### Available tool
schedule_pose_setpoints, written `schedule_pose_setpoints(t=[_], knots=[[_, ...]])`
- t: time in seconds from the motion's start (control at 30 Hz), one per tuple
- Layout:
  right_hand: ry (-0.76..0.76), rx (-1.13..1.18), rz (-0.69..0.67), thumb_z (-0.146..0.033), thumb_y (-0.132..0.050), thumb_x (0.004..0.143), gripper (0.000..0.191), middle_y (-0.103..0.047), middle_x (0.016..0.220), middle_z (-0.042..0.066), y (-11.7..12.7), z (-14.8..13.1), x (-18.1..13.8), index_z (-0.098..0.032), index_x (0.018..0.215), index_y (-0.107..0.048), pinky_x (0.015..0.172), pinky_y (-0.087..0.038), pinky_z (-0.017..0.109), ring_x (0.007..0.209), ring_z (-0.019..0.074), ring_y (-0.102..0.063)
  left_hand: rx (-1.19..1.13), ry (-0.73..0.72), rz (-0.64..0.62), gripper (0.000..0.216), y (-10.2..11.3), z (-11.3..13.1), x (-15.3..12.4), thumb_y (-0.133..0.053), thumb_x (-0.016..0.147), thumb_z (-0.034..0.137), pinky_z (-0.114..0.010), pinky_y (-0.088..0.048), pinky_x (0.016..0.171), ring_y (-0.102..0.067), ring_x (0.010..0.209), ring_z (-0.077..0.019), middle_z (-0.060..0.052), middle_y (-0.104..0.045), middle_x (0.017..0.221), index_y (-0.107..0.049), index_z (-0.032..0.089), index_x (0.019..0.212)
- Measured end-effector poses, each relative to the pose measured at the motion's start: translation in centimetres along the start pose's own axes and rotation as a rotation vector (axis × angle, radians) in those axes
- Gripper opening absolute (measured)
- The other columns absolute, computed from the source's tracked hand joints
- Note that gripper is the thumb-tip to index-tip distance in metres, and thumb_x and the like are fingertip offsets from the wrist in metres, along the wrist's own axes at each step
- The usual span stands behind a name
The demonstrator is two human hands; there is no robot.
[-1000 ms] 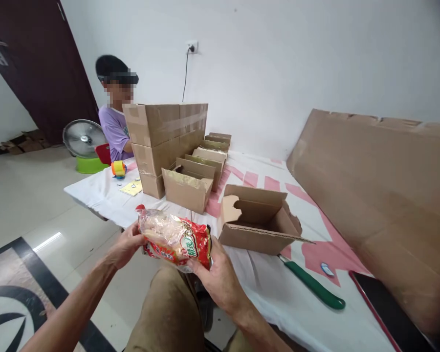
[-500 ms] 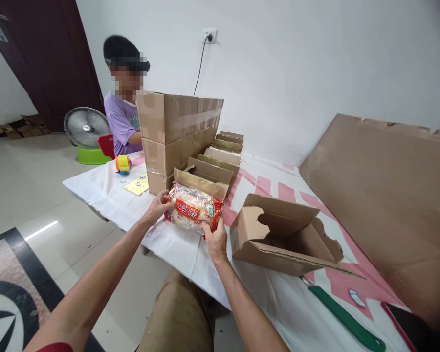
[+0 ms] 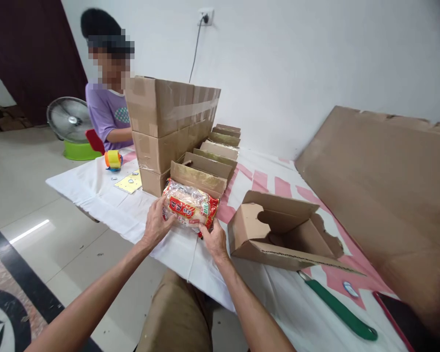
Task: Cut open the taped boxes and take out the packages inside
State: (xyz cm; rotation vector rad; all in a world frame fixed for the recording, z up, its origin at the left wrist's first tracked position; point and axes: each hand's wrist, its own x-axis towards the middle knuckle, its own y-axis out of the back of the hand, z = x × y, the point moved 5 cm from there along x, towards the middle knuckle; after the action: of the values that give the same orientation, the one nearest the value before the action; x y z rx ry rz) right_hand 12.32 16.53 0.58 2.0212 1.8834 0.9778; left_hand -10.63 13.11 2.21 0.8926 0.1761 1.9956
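Note:
Both hands hold a clear and red snack packet at the near end of a small open cardboard box. My left hand grips the packet's left end. My right hand grips its lower right edge. The packet rests against the front of that box, just above the white tablecloth. To the right lies an empty open cardboard box on its side, apart from my hands.
Several more small open boxes stand in a row behind the first. Stacked taped cartons rise to the left. A green-handled knife lies near the front right. A large cardboard sheet leans right. A person in purple sits beyond, near a tape roll and fan.
My hands carried the packet from above my lap forward to the front of the nearest small box. It now sits lower against that box.

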Motion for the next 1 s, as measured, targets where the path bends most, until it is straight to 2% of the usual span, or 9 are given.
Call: schedule_pose_setpoints(t=[0.17,0.27,0.33,0.5,0.6,0.7,0.8,0.9,1.0], knots=[[0.246,-0.052,0.11,-0.022,-0.061,0.084,0.057,-0.06,0.144,0.018,3.6,-1.6,-5.7,-0.015,0.14,-0.054,0.11,-0.047,0.049,0.135,0.0312,-0.056,0.192,-0.264,0.11,0.068,1.6,4.4,-3.7,-0.066,0.088,0.031,-0.06,-0.039,0.115,-0.044,0.144,-0.0388,-0.022,-0.044,0.154,-0.041,0.02,0.151],[0.61,-0.102,0.044,-0.011,-0.053,0.09,0.045,-0.064,0.139,0.015,8.4,-3.6,-11.1,-0.02,0.134,-0.056,0.102,-0.053,0.043,0.127,0.0261,-0.061,0.164,-0.453,0.044,0.073,1.7,8.4,-7.1,-0.067,0.089,0.022,-0.057,-0.04,0.115,-0.043,0.146,-0.0366,-0.019,-0.041,0.157,-0.036,0.027,0.156],[0.675,-0.112,0.045,-0.006,-0.052,0.088,0.043,-0.07,0.129,0.012,13.0,-3.6,-13.9,-0.022,0.127,-0.06,0.093,-0.055,0.041,0.114,0.024,-0.067,0.1,-0.5,-0.04,0.074,1.0,10.7,-9.0,-0.066,0.09,0.019,-0.055,-0.042,0.114,-0.045,0.144,-0.0348,-0.017,-0.043,0.156,-0.036,0.03,0.156],[0.455,-0.238,0.298,-0.011,-0.057,0.091,0.035,-0.074,0.113,0.008,24.7,1.6,-15.9,-0.029,0.12,-0.065,0.089,-0.056,0.044,0.103,0.0261,-0.071,-0.128,-0.4,-0.221,0.073,-3.7,14.5,-11.1,-0.067,0.091,0.027,-0.055,-0.042,0.116,-0.043,0.146,-0.0338,-0.015,-0.045,0.156,-0.035,0.033,0.156],[0.222,-0.224,0.379,-0.03,-0.062,0.093,0.031,-0.073,0.121,0.011,28.8,6.2,-14.7,-0.027,0.123,-0.065,0.092,-0.057,0.047,0.112,0.0296,-0.069,-0.231,-0.273,-0.26,0.083,-7.0,15.8,-10.4,-0.074,0.087,0.039,-0.059,-0.038,0.118,-0.04,0.148,-0.0364,-0.016,-0.042,0.159,-0.031,0.03,0.158],[-0.003,-0.087,0.334,-0.053,-0.069,0.086,0.064,-0.065,0.139,0.015,30.2,9.6,-11.8,-0.024,0.141,-0.054,0.094,-0.056,0.046,0.123,0.0319,-0.064,-0.33,-0.115,-0.298,0.096,-9.8,16.8,-9.2,-0.077,0.081,0.053,-0.061,-0.034,0.12,-0.034,0.152,-0.0388,-0.018,-0.033,0.165,-0.028,0.027,0.159],[-0.021,0.128,0.263,-0.065,-0.069,0.082,0.083,-0.056,0.15,0.017,29.9,10.1,-7.8,-0.022,0.15,-0.045,0.103,-0.051,0.047,0.135,0.0323,-0.056,-0.454,0.034,-0.304,0.104,-11.7,17.7,-8.2,-0.076,0.077,0.062,-0.058,-0.035,0.119,-0.031,0.153,-0.0393,-0.019,-0.028,0.167,-0.025,0.026,0.16],[-0.009,0.244,0.255,-0.066,-0.064,0.083,0.073,-0.064,0.14,0.015,29.0,9.3,-4.7,-0.022,0.139,-0.055,0.1,-0.051,0.045,0.125,0.0307,-0.061,-0.566,0.146,-0.278,0.097,-12.8,18.6,-8.0,-0.07,0.082,0.063,-0.054,-0.038,0.118,-0.036,0.151,-0.0369,-0.02,-0.035,0.163,-0.026,0.024,0.158],[-0.066,0.2,0.304,-0.062,-0.059,0.087,0.048,-0.075,0.105,0.009,28.2,8.7,-3.6,-0.02,0.11,-0.068,0.085,-0.054,0.039,0.094,0.0257,-0.067,-0.632,0.228,-0.247,0.078,-13.4,19.1,-8.4,-0.062,0.091,0.057,-0.049,-0.04,0.117,-0.044,0.147,-0.0328,-0.017,-0.042,0.158,-0.031,0.023,0.154]])
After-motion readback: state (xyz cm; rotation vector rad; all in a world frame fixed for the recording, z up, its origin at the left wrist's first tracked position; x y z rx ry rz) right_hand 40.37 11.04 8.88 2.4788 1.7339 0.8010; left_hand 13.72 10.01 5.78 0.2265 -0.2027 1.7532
